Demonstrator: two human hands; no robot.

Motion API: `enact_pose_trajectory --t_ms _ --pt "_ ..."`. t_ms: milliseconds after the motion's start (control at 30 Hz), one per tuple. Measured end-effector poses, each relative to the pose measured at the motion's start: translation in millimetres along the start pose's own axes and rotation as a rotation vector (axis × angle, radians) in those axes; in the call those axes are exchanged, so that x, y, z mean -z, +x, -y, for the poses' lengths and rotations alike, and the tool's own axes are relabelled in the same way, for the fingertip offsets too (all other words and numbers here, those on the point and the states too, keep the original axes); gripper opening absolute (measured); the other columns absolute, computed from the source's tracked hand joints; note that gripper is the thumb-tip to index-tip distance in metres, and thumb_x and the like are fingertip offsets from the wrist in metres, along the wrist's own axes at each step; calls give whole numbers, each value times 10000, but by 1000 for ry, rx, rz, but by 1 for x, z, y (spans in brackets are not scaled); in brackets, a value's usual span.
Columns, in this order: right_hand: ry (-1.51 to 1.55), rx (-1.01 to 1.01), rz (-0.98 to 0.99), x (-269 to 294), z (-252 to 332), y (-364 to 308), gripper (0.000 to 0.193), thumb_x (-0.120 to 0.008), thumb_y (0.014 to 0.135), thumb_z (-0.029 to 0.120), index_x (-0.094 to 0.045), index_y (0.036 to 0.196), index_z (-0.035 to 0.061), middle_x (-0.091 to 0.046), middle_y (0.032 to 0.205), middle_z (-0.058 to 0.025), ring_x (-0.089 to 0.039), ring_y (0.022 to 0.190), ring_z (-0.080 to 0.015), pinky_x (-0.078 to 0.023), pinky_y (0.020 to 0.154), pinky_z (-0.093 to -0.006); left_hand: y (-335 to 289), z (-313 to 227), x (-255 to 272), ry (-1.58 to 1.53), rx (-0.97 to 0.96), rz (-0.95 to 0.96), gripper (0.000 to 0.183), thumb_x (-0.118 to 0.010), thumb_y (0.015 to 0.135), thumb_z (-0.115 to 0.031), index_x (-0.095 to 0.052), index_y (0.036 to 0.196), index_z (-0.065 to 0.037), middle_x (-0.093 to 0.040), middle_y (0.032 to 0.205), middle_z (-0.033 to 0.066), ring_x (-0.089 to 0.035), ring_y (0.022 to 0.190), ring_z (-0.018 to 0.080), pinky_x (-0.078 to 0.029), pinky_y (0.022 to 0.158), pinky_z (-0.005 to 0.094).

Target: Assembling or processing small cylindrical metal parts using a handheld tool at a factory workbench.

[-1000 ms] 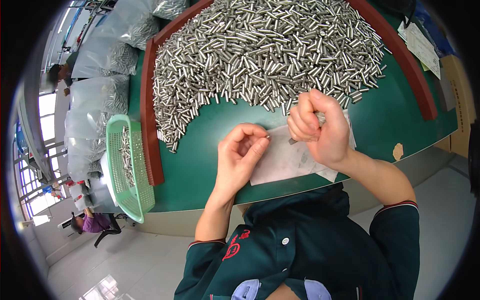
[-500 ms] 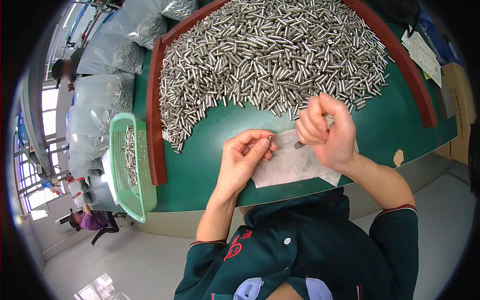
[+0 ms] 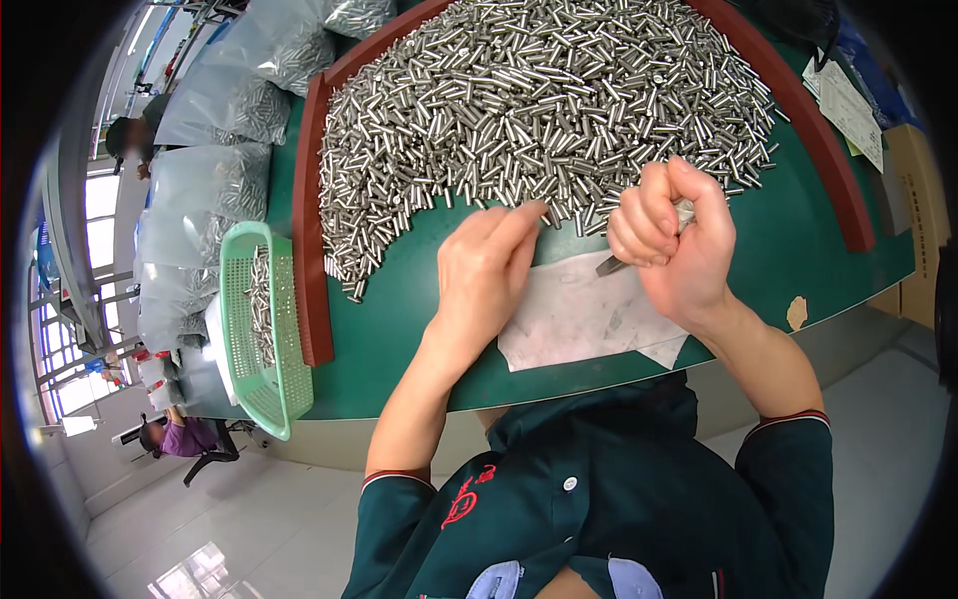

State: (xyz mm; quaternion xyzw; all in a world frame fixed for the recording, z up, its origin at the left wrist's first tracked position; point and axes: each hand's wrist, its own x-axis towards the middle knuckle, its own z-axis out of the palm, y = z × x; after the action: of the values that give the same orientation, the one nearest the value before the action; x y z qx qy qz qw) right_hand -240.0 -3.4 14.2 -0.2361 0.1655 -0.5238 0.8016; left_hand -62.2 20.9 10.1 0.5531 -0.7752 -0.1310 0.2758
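Note:
A large heap of short silver metal pins (image 3: 539,100) covers the far part of the green table (image 3: 419,290). My left hand (image 3: 484,265) reaches to the near edge of this heap, back upward. Its fingers are drawn together, with the tips at the pins; whatever lies between them is hidden. Closer to me on the right, my right hand (image 3: 679,240) is closed in a fist around a tool with a flat grey end (image 3: 610,266) poking out below the fingers. Most of that tool is covered by the hand. A smudged white cloth (image 3: 579,319) lies beneath and between my hands.
Dark red rails (image 3: 311,230) border the heap. Left of them stands a light green basket (image 3: 289,389) with some pins inside. Clear plastic bags (image 3: 239,105) of pins line the left side. Papers (image 3: 848,120) and a cardboard box (image 3: 918,190) are at the right.
My left hand has turned over and moved away from me to the heap; the pin seen in its fingers is out of sight. My right fist has shifted slightly right and up.

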Motion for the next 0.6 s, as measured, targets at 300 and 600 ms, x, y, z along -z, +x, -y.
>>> enact_pose_trajectory --t_ms 300,600 --pt "-7 23 -19 3 2 0 376 -270 896 236 -294 544 104 -243 428 36 -178 380 -62 -177 389 -219 4 7 -12 130 -204 71 98 -638 697 -38 -577 774 -31 -493 596 73 -497 547 224 -399 493 321" --pt "-12 63 -21 4 0 -2 378 -266 895 234 -287 539 110 -237 422 41 -179 367 -59 -181 384 -218 -12 -6 -8 -54 -68 82 83 -633 682 1 -568 728 -21 -481 553 57 -452 467 167 -369 445 274"
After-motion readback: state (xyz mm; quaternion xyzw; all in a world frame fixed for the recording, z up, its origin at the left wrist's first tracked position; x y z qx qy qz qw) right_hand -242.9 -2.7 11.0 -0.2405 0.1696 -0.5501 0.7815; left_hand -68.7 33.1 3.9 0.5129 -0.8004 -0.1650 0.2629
